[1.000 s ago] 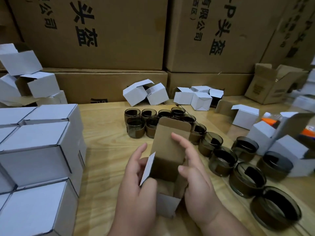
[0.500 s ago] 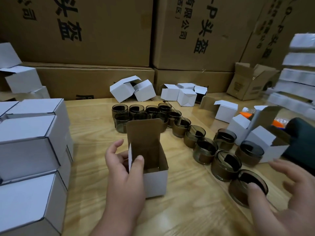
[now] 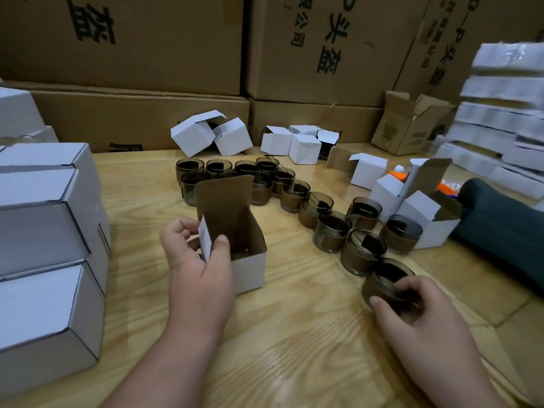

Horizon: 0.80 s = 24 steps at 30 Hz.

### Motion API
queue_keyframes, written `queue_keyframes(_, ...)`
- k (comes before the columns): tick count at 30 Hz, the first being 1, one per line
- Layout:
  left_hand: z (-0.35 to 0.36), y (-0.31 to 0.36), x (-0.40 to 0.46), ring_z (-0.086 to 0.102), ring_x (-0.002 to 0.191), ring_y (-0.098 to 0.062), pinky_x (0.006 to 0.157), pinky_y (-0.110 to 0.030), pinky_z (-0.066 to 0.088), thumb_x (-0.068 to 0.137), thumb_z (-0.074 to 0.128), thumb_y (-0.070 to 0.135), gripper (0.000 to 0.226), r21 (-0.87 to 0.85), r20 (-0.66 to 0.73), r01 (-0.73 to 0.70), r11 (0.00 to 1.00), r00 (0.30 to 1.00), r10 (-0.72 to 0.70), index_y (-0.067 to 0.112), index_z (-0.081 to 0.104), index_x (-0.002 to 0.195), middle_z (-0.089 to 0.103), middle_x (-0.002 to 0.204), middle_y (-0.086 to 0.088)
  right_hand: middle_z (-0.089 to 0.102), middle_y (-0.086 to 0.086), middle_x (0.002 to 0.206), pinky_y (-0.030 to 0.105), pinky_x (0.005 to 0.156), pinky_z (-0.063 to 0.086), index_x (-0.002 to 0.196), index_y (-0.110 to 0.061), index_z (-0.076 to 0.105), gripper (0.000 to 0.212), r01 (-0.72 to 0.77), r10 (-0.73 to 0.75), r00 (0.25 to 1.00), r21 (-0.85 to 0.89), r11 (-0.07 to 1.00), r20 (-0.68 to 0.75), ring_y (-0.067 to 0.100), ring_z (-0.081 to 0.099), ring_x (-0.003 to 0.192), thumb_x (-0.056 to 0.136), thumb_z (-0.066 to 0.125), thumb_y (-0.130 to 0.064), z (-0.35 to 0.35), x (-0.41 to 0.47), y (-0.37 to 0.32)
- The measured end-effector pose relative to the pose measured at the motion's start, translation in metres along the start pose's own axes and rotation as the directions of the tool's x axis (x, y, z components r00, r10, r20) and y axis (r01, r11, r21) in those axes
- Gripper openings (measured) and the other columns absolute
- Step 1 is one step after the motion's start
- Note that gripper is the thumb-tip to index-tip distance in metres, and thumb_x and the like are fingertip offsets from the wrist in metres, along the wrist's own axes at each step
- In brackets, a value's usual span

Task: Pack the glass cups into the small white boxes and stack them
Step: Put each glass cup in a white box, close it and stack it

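Large brown corrugated cartons (image 3: 123,42) are stacked behind the pale wooden counter (image 3: 294,334), and a stack of closed small white cardboard boxes (image 3: 50,231) is seen to the left of the open white box (image 3: 235,245), the landmark here. That open box is stood upright on the counter with its brown-lined lid flap raised, its mouth facing up. It is steadied by the left hand (image 3: 197,272), whose thumb and fingers are pinched on the white side flap. To the right of the open box, a smoky brown glass cup (image 3: 382,282) is gripped at its rim by the curled fingers of the right hand (image 3: 424,316); whether it is lifted off the counter cannot be told. The cup lies right of the box mouth, so a leftward carry is probably called for.
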<state>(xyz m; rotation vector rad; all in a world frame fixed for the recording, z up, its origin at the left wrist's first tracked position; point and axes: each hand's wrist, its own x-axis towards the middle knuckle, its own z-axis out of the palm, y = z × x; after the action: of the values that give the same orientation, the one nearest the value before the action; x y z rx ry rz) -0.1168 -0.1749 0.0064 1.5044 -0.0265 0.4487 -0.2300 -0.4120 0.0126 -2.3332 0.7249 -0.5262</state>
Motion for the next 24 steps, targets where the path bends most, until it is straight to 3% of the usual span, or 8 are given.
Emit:
queue_keyframes(4, -0.001, -0.003, 0.001, 0.055, 0.118, -0.017, 0.092, -0.032, 0.048, 0.101, 0.057, 0.014, 0.053, 0.109, 0.036, -0.037, 0.993, 0.999, 0.033, 0.066, 0.044, 0.1, 0.048, 0.133, 0.0, 0.058, -0.021, 0.096, 0.015, 0.067, 0.038, 0.087, -0.041, 0.055, 0.031, 0.064, -0.065, 0.997, 0.024, 0.998, 0.03, -0.007, 0.053, 0.087, 0.073, 0.083, -0.046, 0.002, -0.011, 0.001)
queue_keyframes(8, 0.0, -0.003, -0.001, 0.047, 0.112, 0.018, 0.096, -0.021, 0.04, 0.101, 0.056, 0.019, 0.045, 0.128, 0.045, -0.064, 0.99, 0.997, 0.059, 0.064, 0.052, 0.108, 0.044, 0.129, 0.014, 0.063, -0.024, 0.09, 0.02, 0.066, 0.044, 0.092, -0.042, 0.059, 0.038, 0.114, -0.122, 0.992, 0.2, 0.973, 0.025, -0.005, 0.059, 0.085, 0.065, 0.086, -0.042, 0.008, -0.025, -0.008)
queue_keyframes(12, 0.0, -0.003, -0.001, 0.053, 0.121, -0.001, 0.104, -0.034, 0.047, 0.099, 0.059, 0.021, 0.043, 0.094, 0.037, -0.029, 0.995, 0.999, 0.025, 0.062, 0.048, 0.107, 0.047, 0.137, 0.008, 0.071, -0.012, 0.083, 0.015, 0.055, 0.053, 0.085, -0.031, 0.062, 0.031, 0.134, -0.182, 0.982, 0.519, 0.844, 0.042, 0.002, 0.071, 0.074, 0.07, 0.086, -0.019, 0.018, -0.029, -0.038)
queue_keyframes(17, -0.002, 0.0, 0.0, 0.066, 0.099, -0.001, 0.085, -0.031, 0.055, 0.095, 0.068, 0.021, 0.056, 0.053, 0.035, 0.007, 0.999, 0.999, -0.009, 0.068, 0.04, 0.101, 0.055, 0.135, -0.004, 0.072, -0.016, 0.09, 0.01, 0.063, 0.052, 0.086, -0.027, 0.064, 0.03, 0.298, -0.434, 0.901, 0.745, 0.597, -0.012, 0.001, 0.07, 0.08, 0.07, 0.086, -0.04, 0.026, -0.028, -0.112)
queue_keyframes(19, -0.002, 0.0, 0.001, 0.067, 0.101, -0.012, 0.085, -0.039, 0.057, 0.087, 0.074, 0.035, 0.049, 0.042, 0.026, 0.008, 0.999, 1.0, -0.009, 0.066, 0.04, 0.102, 0.059, 0.13, -0.007, 0.073, -0.012, 0.085, 0.012, 0.065, 0.053, 0.086, -0.021, 0.063, 0.026, 0.326, -0.534, 0.844, 0.828, 0.456, -0.038, 0.001, 0.069, 0.077, 0.072, 0.077, -0.037, 0.037, -0.027, -0.138)
queue_keyframes(20, -0.002, 0.002, 0.001, 0.067, 0.099, -0.013, 0.08, -0.036, 0.057, 0.081, 0.072, 0.049, 0.041, 0.045, 0.025, 0.008, 0.999, 1.0, -0.009, 0.063, 0.041, 0.105, 0.061, 0.126, -0.005, 0.072, -0.01, 0.085, 0.015, 0.066, 0.054, 0.086, -0.021, 0.062, 0.025, 0.321, -0.572, 0.819, 0.852, 0.413, -0.032, 0.002, 0.069, 0.077, 0.073, 0.076, -0.036, 0.045, -0.026, -0.148)
queue_keyframes(22, 0.0, 0.003, 0.002, 0.065, 0.094, -0.005, 0.07, -0.023, 0.052, 0.074, 0.059, 0.064, 0.05, 0.042, 0.03, -0.02, 0.999, 0.999, 0.019, 0.046, 0.049, 0.119, 0.063, 0.115, 0.002, 0.072, -0.005, 0.092, 0.029, 0.071, 0.06, 0.086, -0.025, 0.062, 0.023, 0.306, -0.628, 0.778, 0.864, 0.399, 0.015, 0.01, 0.071, 0.083, 0.074, 0.078, -0.036, 0.061, -0.024, -0.166)
queue_keyframes(24, 0.0, -0.001, 0.003, 0.063, 0.094, 0.009, 0.073, -0.013, 0.051, 0.081, 0.059, 0.056, 0.056, 0.062, 0.04, -0.042, 0.997, 0.998, 0.04, 0.029, 0.052, 0.129, 0.061, 0.11, 0.013, 0.07, -0.004, 0.1, 0.043, 0.076, 0.062, 0.086, -0.027, 0.06, 0.025, 0.342, -0.645, 0.764, 0.833, 0.434, 0.022, 0.018, 0.071, 0.093, 0.073, 0.079, -0.038, 0.073, -0.019, -0.173)
